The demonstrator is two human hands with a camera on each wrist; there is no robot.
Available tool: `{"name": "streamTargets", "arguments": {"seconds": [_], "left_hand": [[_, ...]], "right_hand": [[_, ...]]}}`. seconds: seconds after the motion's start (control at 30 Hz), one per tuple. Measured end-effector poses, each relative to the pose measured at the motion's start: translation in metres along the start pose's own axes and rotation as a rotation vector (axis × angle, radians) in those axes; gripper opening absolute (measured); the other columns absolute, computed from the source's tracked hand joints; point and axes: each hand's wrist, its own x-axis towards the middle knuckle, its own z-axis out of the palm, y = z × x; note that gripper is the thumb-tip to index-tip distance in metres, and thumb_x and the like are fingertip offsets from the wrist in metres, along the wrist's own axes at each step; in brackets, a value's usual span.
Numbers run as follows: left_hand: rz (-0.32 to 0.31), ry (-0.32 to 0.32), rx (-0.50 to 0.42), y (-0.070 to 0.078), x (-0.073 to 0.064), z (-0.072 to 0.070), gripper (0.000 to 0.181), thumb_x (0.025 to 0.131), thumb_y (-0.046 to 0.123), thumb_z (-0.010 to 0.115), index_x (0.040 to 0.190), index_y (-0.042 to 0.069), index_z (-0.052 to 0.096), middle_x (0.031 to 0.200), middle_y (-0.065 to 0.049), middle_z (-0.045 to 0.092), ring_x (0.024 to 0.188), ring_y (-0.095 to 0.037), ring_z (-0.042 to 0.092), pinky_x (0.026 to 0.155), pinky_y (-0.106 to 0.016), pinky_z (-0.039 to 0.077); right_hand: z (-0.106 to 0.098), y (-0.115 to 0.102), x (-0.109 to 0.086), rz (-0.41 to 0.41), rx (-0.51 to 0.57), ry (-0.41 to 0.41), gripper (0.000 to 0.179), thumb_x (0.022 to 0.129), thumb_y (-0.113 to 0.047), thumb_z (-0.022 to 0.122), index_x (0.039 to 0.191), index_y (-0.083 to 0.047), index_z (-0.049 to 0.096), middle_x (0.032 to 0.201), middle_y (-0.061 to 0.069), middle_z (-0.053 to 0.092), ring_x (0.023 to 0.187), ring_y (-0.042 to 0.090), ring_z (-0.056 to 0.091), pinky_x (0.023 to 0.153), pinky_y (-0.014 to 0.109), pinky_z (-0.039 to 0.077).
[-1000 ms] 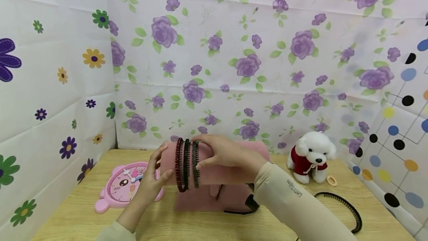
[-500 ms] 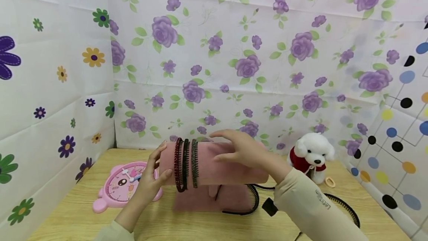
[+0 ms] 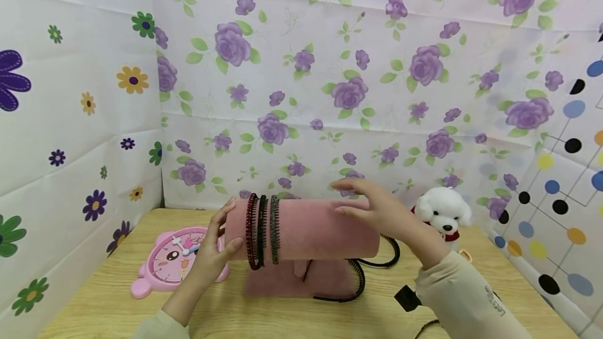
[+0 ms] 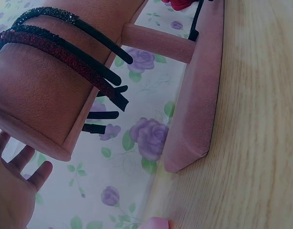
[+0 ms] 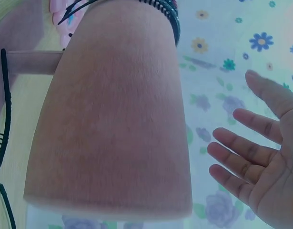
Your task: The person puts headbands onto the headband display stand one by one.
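Observation:
A pink velvety headband stand, with a thick horizontal roll (image 3: 325, 229) on a short post and flat base (image 3: 273, 284), stands mid-table. Three toothed headbands sit around the roll's left part: a dark red one (image 3: 250, 232), a black one (image 3: 261, 232) and a sparkly grey-black one (image 3: 275, 232). My left hand (image 3: 212, 255) holds the roll's left end, thumb in front and fingers behind; its lower fingers (image 4: 40, 176) reach past the end in the left wrist view. My right hand (image 3: 386, 213) hovers at the roll's right end, its fingers (image 5: 241, 148) spread and apart from it.
A pink toy clock (image 3: 162, 271) lies at the left. Black toothed headbands lie by the base (image 3: 360, 281) and behind the roll (image 3: 393, 255). Nearer me is a black square piece (image 3: 407, 298). A white plush dog (image 3: 445, 205) and a beige ring (image 3: 465, 255) are at the right.
My right hand has let go of the sparkly grey-black headband and slid right along the roll to its far end. The left hand keeps its place.

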Motion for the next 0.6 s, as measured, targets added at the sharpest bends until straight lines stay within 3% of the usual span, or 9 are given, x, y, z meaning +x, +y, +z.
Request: {"name": "streamTargets", "arguments": {"seconds": [0.3, 0.6], "left_hand": [[0.014, -0.004, -0.014, -0.002, 0.0, 0.0, 0.068, 0.09, 0.01, 0.06, 0.15, 0.016, 0.029, 0.16, -0.008, 0.023, 0.131, 0.004, 0.031, 0.102, -0.034, 0.029], [0.008, -0.001, -0.023, 0.0, 0.0, 0.0, 0.067, 0.09, 0.011, 0.06, 0.149, 0.016, 0.029, 0.16, -0.011, 0.023, 0.13, 0.003, 0.031, 0.101, -0.049, 0.028]], "right_hand": [[-0.005, 0.026, -0.024, 0.019, -0.007, 0.144, 0.042, 0.094, -0.025, 0.062, 0.132, -0.01, 0.055, 0.132, 0.008, 0.06, 0.122, 0.028, 0.055, 0.1, 0.048, 0.046], [-0.001, 0.051, -0.05, 0.129, -0.012, 0.272, 0.036, 0.096, -0.027, 0.059, 0.129, -0.015, 0.057, 0.12, 0.005, 0.064, 0.104, 0.018, 0.061, 0.083, 0.032, 0.052]]}}
